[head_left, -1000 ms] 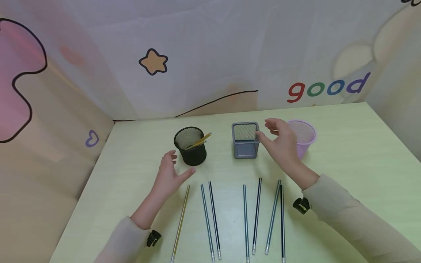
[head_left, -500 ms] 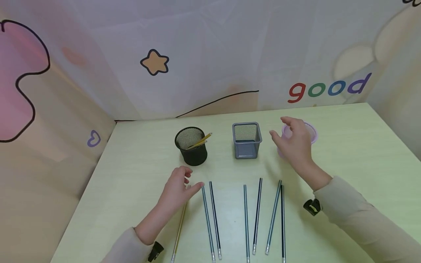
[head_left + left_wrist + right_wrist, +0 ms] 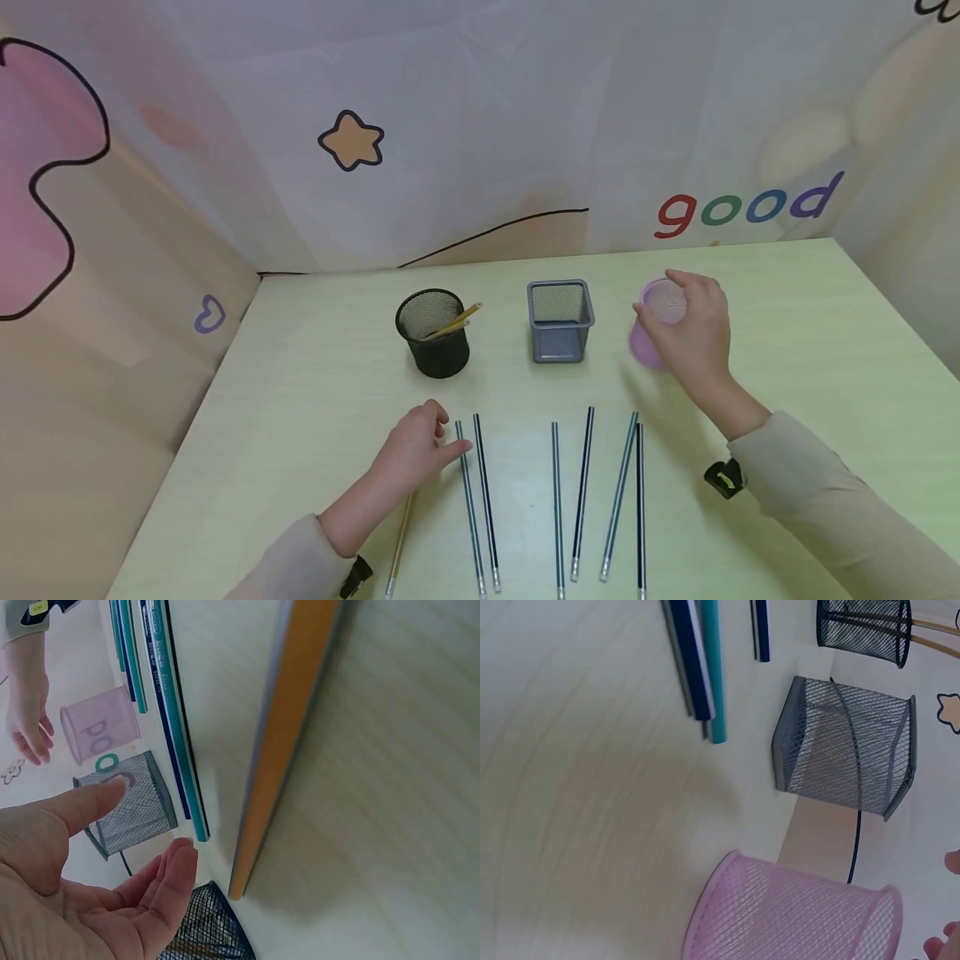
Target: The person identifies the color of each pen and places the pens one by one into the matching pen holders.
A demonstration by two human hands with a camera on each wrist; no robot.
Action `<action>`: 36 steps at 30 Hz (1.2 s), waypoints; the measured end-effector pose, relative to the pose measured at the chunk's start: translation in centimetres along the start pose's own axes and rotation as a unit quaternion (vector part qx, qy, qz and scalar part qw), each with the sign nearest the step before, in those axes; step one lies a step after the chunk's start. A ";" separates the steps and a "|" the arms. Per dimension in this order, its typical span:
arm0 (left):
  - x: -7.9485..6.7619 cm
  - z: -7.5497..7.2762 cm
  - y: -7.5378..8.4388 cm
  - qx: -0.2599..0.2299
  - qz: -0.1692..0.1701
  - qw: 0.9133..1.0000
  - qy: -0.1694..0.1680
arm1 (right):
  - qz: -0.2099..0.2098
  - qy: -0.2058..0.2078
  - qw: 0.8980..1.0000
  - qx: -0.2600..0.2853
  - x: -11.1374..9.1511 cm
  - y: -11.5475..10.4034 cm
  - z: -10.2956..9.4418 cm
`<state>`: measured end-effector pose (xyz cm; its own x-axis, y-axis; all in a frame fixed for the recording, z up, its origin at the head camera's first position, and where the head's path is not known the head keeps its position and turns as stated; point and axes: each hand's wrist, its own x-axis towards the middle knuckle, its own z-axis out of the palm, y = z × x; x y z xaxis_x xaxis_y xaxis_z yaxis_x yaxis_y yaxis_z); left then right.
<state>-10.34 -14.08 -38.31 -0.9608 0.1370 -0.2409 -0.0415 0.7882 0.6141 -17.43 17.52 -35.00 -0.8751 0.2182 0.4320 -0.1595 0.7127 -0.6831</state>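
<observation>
My left hand [image 3: 416, 446] hovers over the table beside a teal pencil [image 3: 471, 517], thumb and fingers apart and holding nothing. Below it lies a yellow pencil [image 3: 400, 546], its far end hidden by the hand in the head view; it looms close as an orange bar [image 3: 281, 742] in the left wrist view. At the right, my right hand [image 3: 696, 333] is above a pink mesh pen cup [image 3: 643, 346] and partly hides it. The right wrist view shows those fingertips [image 3: 952, 862] beyond the rim of the pink cup, apart from it and with nothing held.
A round black mesh cup [image 3: 441, 360] with two yellow pencils [image 3: 453, 327] stands at the back left. Next to it is a square grey mesh holder [image 3: 558, 343]. Several teal and dark pencils, including a navy one [image 3: 582, 492], lie lengthwise on the table [image 3: 810, 350].
My left hand has moved from near the black cup toward me and slightly right, over the pencils. My right hand has shifted right from the grey holder to above the pink cup.
</observation>
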 end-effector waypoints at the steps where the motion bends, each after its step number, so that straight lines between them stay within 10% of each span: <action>1: 0.0 0.1 0.0 0.002 0.000 1.000 -0.007 | 0.004 0.000 1.000 -0.002 0.0 0.2 -0.1; 20: -0.1 1.7 0.4 0.130 -0.004 0.991 -0.040 | 0.084 -0.001 0.996 -0.021 -0.5 2.8 0.2; 36: -0.1 2.7 0.4 0.108 -0.026 0.993 -0.040 | 0.134 -0.013 0.991 0.022 -0.5 4.3 0.2</action>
<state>-9.56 -12.16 -40.07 -0.9339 0.1321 -0.3323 -0.0235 0.9047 0.4255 -17.74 20.35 -38.29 -0.8997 0.3785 0.2174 0.0611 0.6023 -0.7959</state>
